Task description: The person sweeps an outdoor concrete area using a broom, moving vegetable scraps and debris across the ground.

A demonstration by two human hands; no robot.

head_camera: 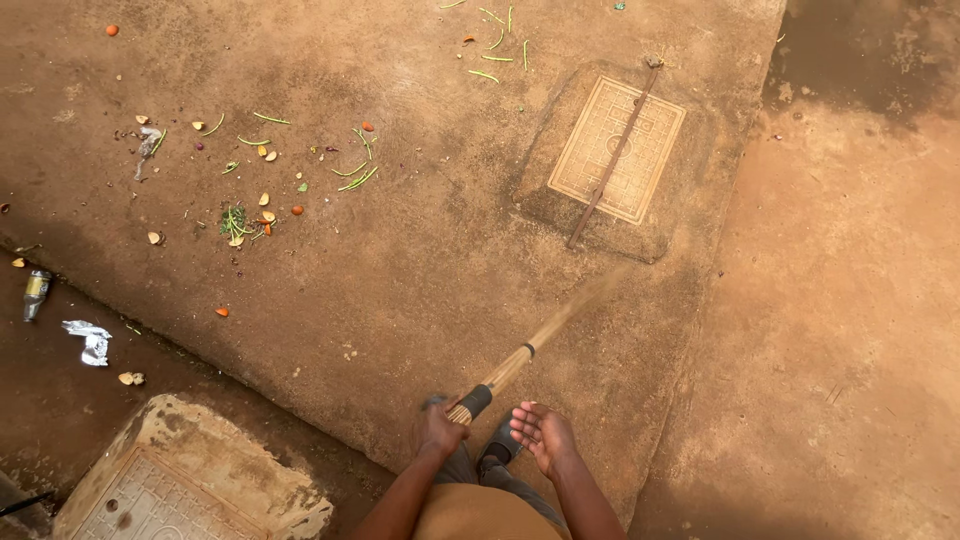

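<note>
My left hand (438,428) grips the bound handle end of a straw broom (520,358), which stretches up and to the right, its bristle end blurred near the ground. My right hand (543,434) is beside it with the palm up and fingers apart, holding nothing. Below the hands I see my brown trousers and a dark shoe (495,450). The broom tip reaches toward a square patterned manhole cover (618,150) with a long thin stick (612,155) lying across it.
Vegetable scraps, green stems and orange peel bits (255,205) litter the concrete slab at upper left. A small can (36,293) and crumpled wrapper (90,340) lie in the lower dirt strip. Another manhole cover (175,490) sits at bottom left. Bare earth lies to the right.
</note>
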